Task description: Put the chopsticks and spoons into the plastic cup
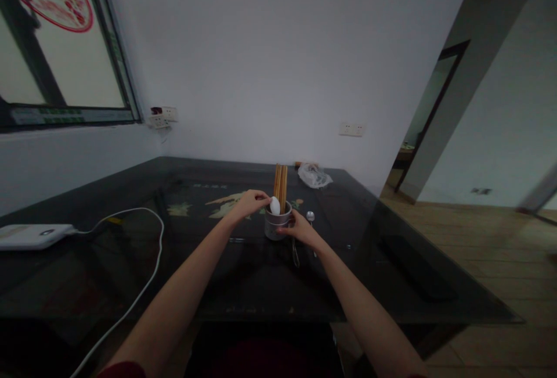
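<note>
Against a pale wall point(243, 76), a wide, dark, glossy table point(352, 221). Near its right edge, a long, flat, black slab point(418, 270), too dim to identify. By the left edge, a white, flat, plastic device point(32, 237) with a thin white cable point(161, 233) curving away and over the near edge. Close to the far edge, a crumpled, clear plastic bag point(314, 176). Well in from every edge, right hand point(303, 230) spread around the right side of a grey, round, metal-looking cup point(274, 231), presumably against tipping or sliding; farther fingers hidden, position impossible to tell. Just above the cup's left rim, left hand point(253, 201) with thumb and fingertips pinching. In the cup, slim, brown, wooden-looking chopsticks point(281, 186), nearly upright, probably thanks to support from its side. Toward the right edge, a small, silver, metal spoon point(310, 215); just below the right hand, a thin, metal-looking loop point(296, 256). At the cup's mouth, in the left hand's pinch, a smooth, white, egg-shaped piece point(275, 206), lower end inside or merely in front: cannot tell which. Grip high on one side, likely for clearance over the rim.
</note>
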Motion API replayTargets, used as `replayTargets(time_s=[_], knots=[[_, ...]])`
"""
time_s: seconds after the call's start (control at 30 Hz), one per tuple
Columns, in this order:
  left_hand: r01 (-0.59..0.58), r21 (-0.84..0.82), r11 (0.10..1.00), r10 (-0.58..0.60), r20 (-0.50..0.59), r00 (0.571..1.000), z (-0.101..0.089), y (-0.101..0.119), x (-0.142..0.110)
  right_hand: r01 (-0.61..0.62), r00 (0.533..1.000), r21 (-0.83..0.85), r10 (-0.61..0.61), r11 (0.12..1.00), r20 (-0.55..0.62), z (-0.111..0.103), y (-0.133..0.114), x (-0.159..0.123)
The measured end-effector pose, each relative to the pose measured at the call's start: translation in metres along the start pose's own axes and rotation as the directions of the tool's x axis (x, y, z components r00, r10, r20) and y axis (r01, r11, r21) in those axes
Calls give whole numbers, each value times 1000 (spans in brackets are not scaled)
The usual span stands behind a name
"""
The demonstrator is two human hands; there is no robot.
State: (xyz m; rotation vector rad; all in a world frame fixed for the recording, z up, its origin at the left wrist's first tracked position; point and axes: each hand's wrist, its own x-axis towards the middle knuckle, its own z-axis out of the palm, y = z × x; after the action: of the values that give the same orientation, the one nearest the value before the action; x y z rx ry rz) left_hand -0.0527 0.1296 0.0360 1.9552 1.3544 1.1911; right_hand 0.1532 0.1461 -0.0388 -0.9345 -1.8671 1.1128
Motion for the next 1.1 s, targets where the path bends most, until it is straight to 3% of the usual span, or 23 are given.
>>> replayTargets(time_s=[0.27,0.47,1.1], knots=[[-23,151,988,49,-167,985,6,-8,2,-12,1000,-4,12,1000,-1,1,-2,0],[-17,239,971,61,-180,982,6,-14,4,-10,1000,-21,10,1000,-10,1,-4,0],[-77,116,990,105,-262,959,6,-9,3,-16,999,-74,20,997,44,-3,-11,-4]])
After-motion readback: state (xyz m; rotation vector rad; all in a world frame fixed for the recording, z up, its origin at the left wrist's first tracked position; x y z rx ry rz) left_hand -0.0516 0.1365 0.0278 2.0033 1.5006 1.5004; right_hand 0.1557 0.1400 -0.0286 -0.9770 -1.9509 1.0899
